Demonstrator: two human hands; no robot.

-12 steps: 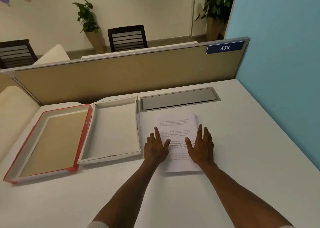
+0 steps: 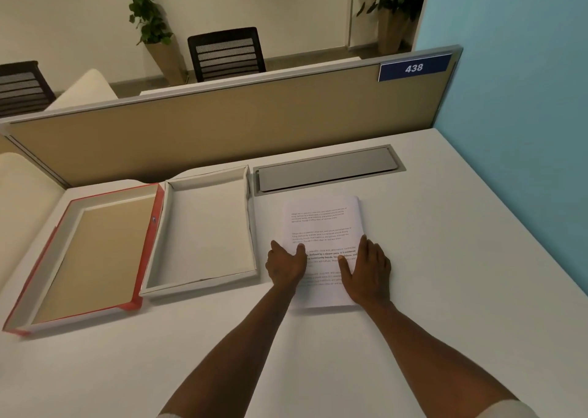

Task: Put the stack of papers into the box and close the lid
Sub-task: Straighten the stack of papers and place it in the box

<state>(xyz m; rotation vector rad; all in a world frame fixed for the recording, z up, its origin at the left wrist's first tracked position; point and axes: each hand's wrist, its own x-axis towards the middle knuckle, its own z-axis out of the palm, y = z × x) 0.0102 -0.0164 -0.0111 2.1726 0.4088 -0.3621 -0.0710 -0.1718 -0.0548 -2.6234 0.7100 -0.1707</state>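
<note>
The stack of papers [image 2: 321,223], white with printed text, lies flat on the white desk [image 2: 445,274]. My left hand [image 2: 284,265] clasps its left edge, thumb on top of the sheets and fingers curled at the side. At the right edge my right hand [image 2: 369,271] holds it the same way, thumb on the page. Just left of the stack the white box [image 2: 206,226] stands open and empty. Its red-edged lid [image 2: 95,252] lies upside down beside it at the far left.
A grey cable flap [image 2: 327,169] is set into the desk just behind the stack. Along the back runs a tan partition [image 2: 222,131], and a blue wall [image 2: 509,131] bounds the right side. Chairs and potted plants stand beyond the partition.
Both hands have slid from lying flat on top of the stack outward to its left and right edges, leaving the thumbs on the page. The stack has not moved.
</note>
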